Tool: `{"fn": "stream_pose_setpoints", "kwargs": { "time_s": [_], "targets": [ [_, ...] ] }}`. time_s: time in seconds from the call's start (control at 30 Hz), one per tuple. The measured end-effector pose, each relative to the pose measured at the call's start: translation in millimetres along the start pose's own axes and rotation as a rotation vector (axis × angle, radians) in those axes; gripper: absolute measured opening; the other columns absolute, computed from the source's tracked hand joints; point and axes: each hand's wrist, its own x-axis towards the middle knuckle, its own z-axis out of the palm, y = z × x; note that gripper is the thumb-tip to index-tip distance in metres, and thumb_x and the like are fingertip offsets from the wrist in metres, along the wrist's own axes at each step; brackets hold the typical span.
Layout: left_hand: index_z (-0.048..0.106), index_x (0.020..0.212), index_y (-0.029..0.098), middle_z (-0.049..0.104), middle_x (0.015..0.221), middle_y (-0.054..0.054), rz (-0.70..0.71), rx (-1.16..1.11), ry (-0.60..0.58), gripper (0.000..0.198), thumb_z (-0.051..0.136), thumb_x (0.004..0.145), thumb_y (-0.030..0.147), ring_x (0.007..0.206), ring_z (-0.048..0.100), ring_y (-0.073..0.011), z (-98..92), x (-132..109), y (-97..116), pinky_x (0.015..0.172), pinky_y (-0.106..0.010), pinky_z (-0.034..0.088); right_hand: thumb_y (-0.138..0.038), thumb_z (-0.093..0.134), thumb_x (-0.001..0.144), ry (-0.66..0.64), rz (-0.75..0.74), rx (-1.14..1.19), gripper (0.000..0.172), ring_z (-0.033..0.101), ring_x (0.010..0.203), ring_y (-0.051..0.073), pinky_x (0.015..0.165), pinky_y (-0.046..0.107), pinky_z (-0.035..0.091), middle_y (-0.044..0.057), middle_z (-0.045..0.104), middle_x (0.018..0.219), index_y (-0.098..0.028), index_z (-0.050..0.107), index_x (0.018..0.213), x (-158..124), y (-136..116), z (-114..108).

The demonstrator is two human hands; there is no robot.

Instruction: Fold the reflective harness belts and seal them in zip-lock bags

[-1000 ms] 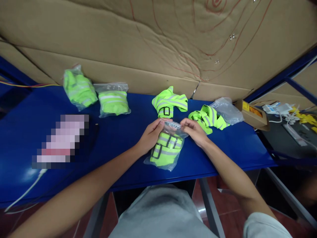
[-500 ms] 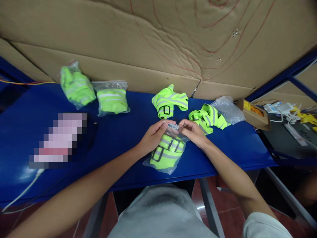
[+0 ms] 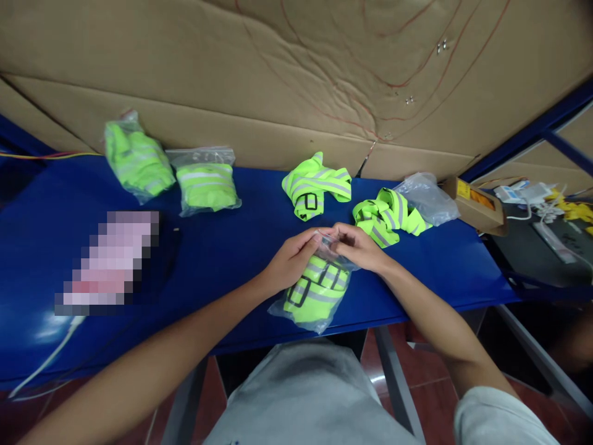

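Note:
Near the table's front edge, a clear zip bag (image 3: 319, 290) holds a folded neon-yellow reflective strap with black buckles. My left hand (image 3: 294, 258) pinches the left side of the bag's top edge. Close beside it, my right hand (image 3: 356, 246) grips the same edge on the right, thumb against fingers. The bag's mouth is partly hidden by my fingers. Just beyond my hands lies a loose reflective strap (image 3: 316, 185) with a black buckle. Another loose strap (image 3: 389, 217) is tangled to the right, next to my right hand.
Two filled zip bags, one (image 3: 139, 161) leaning by the cardboard wall and one (image 3: 207, 180) beside it, stand back left. A pixelated phone-like object (image 3: 111, 259) with a white cable lies left. Back right are clear plastic bags (image 3: 428, 196) and an open cardboard box (image 3: 477, 207).
My hands have come closer together along the bag's top edge, the left one shifting right. The camera view has tilted slightly.

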Motion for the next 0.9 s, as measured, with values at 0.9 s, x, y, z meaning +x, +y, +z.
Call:
{"fn": "stream_pose_setpoints", "kwargs": {
  "time_s": [0.9],
  "targets": [
    [0.071,0.086,0.016,0.075,0.083,-0.004,-0.027,-0.045,0.121,0.028,0.076,0.084,0.043,0.077,0.067,-0.0163,-3.6,0.6,1.5,0.072,-0.026,0.05,-0.043,0.061,0.101,0.046,-0.228,-0.358,0.023,0.039,0.052,0.008,0.053,0.022,0.031,-0.009,0.042,0.058,-0.02,0.064,0.098,-7.8,1.1,1.4]
  ]
}}
